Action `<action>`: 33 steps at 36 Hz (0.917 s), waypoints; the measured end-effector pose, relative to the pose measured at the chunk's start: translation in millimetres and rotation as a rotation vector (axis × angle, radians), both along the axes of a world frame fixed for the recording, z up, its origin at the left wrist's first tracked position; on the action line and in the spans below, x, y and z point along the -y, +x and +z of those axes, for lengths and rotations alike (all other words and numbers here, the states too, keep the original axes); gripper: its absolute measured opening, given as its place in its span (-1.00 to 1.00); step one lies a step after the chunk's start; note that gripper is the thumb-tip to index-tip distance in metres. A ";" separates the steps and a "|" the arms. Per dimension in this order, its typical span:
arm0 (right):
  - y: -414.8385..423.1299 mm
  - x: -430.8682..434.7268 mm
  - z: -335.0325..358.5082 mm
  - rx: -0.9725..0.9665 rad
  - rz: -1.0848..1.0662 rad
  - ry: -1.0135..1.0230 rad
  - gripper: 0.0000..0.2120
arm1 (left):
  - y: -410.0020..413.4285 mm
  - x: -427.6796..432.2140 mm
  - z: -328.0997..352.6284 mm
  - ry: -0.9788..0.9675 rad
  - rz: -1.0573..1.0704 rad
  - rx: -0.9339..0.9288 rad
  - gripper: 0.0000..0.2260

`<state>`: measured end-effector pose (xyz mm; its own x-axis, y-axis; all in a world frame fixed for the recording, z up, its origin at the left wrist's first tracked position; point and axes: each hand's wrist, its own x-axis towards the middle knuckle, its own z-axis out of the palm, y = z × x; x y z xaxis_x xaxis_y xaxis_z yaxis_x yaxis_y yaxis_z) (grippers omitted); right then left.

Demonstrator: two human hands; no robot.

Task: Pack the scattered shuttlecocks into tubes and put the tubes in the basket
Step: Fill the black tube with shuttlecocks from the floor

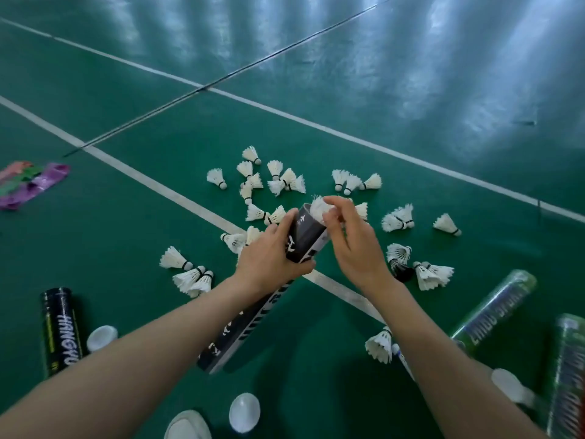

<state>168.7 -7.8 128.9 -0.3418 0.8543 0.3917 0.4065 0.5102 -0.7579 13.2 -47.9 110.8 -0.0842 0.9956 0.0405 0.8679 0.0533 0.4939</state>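
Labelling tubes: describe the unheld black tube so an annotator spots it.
Start at the green court floor, lower left, outside the left forearm. A black tube with white lettering sits there beside a white cap. The other black tube is gripped by the left hand; the tubes at right are green.

My right hand (348, 239) hides most of the shuttlecock (317, 206). At 4 o'clock a green tube (569, 378) runs off the edge; at 8, my forearm (126, 359) hides a black tube (58, 324) end.
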 end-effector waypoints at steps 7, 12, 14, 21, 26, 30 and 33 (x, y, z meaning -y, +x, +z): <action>5.7 55.0 51.5 0.314 0.173 -0.048 -0.32 | 13.7 49.6 23.3 0.034 0.013 0.165 -0.33; 5.9 77.6 60.2 0.506 0.247 -0.247 -0.23 | 19.5 72.9 6.1 -0.023 0.051 0.247 -0.41; 5.1 82.9 59.3 0.550 0.262 -0.316 -0.21 | 20.4 77.6 -3.8 -0.044 0.037 0.252 -0.44; 2.4 76.6 43.0 0.635 0.310 -0.387 -0.18 | 23.0 75.6 -20.7 -0.044 0.002 0.237 -0.47; -4.0 69.0 38.9 0.644 0.306 -0.503 -0.08 | 22.0 73.1 -24.0 -0.030 -0.021 0.235 -0.42; -8.1 70.3 44.6 0.477 0.206 -0.566 -0.29 | 17.1 72.8 -22.3 -0.060 -0.006 0.281 -0.29; -7.1 77.4 36.3 0.358 0.131 -0.436 -0.41 | 15.2 75.1 -20.5 -0.056 0.018 0.301 -0.26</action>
